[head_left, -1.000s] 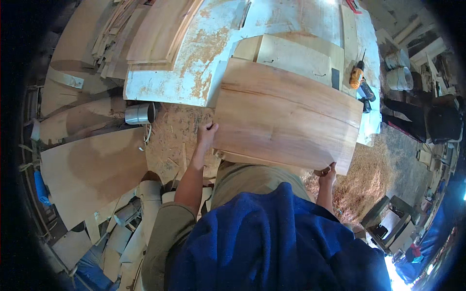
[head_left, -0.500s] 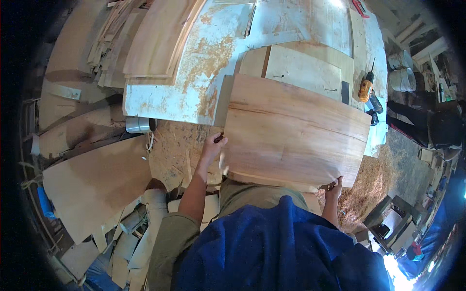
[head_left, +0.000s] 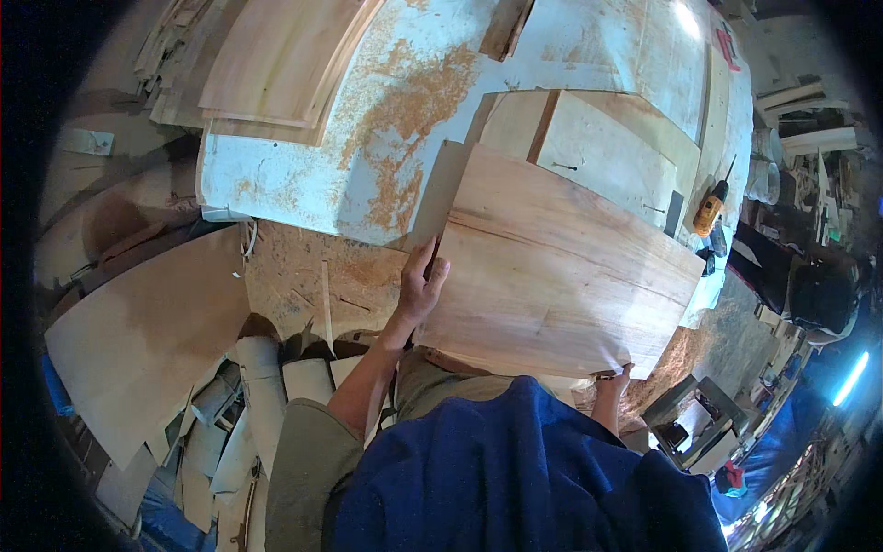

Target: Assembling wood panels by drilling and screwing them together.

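A broad, reddish-brown wooden panel (head_left: 561,267) lies tilted in front of me, its far side over the work table and its near edge by my lap. My left hand (head_left: 422,287) is closed on the panel's left edge, thumb raised beside it. At the near edge, toward the right corner, my right hand (head_left: 613,377) grips the same panel, with its fingers partly hidden. Just beyond lies a paler board (head_left: 607,152) with two small dark screws or nails standing in it, partly covered by the panel.
The pale blue table (head_left: 285,193) bears sawdust and stacked boards (head_left: 276,64) at far left. An orange cordless drill (head_left: 708,212) rests at its right side. Plywood (head_left: 147,322) and offcuts crowd the floor at left; a dark frame (head_left: 694,414) stands at right.
The panel has turned slightly clockwise, its right end coming nearer to me. My left hand has shifted along the left edge with its grip; the view has swung a little.
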Demonstrator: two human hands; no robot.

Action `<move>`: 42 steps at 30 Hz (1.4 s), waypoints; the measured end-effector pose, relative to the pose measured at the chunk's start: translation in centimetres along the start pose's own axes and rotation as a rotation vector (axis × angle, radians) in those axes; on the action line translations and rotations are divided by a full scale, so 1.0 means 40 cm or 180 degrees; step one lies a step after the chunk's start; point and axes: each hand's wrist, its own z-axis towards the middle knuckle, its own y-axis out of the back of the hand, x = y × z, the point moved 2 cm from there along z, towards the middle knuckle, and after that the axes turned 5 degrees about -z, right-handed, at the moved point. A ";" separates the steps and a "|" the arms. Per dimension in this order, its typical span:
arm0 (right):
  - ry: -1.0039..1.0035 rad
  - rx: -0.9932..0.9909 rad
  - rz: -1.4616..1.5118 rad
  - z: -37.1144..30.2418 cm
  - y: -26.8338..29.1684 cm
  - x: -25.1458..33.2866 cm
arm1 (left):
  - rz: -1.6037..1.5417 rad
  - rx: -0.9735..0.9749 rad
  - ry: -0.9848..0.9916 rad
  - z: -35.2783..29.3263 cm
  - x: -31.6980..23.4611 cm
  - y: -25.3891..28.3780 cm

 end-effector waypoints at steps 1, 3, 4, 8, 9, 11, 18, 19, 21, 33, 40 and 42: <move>-0.0035 0.0080 -0.0002 -0.006 0.011 -0.004 | 0.0009 0.0003 0.0021 -0.007 0.006 0.000; 0.0018 0.0085 -0.0096 -0.012 0.017 -0.004 | 0.0022 0.0073 -0.0026 -0.012 0.012 -0.004; 0.0037 -0.0054 -0.0047 -0.012 0.014 -0.005 | 0.0019 0.0079 -0.0003 -0.015 0.004 -0.001; 0.0080 0.0229 -0.0041 0.049 0.074 0.005 | -0.0510 0.0344 0.0799 -0.025 -0.017 -0.006; 0.0060 0.0221 -0.0066 0.039 0.062 0.005 | -0.0556 0.0335 0.0858 -0.030 -0.011 -0.005; 0.0063 -0.0094 -0.0108 0.009 0.041 0.008 | -0.0423 0.0267 0.0648 -0.038 0.009 -0.009; 0.0028 0.0035 -0.0117 -0.004 0.032 0.016 | -0.0138 0.0268 0.0397 -0.024 -0.018 -0.012; -0.0035 -0.0182 -0.0197 -0.002 0.031 0.021 | -0.0138 0.0280 0.0403 -0.025 -0.021 -0.014; -0.0112 -0.0404 -0.0283 -0.011 0.021 0.021 | -0.0195 0.0188 0.0495 -0.030 -0.024 -0.015; -0.0384 0.2327 0.0474 0.100 0.149 0.023 | -0.0221 0.0346 0.0519 -0.033 -0.023 -0.028; 0.0142 -0.0330 -0.0289 -0.011 0.032 0.034 | -0.0060 0.0370 0.0534 -0.063 -0.019 -0.020; 0.0056 -0.0240 -0.0303 -0.002 0.050 0.040 | -0.0242 0.0216 0.0307 -0.067 -0.015 -0.021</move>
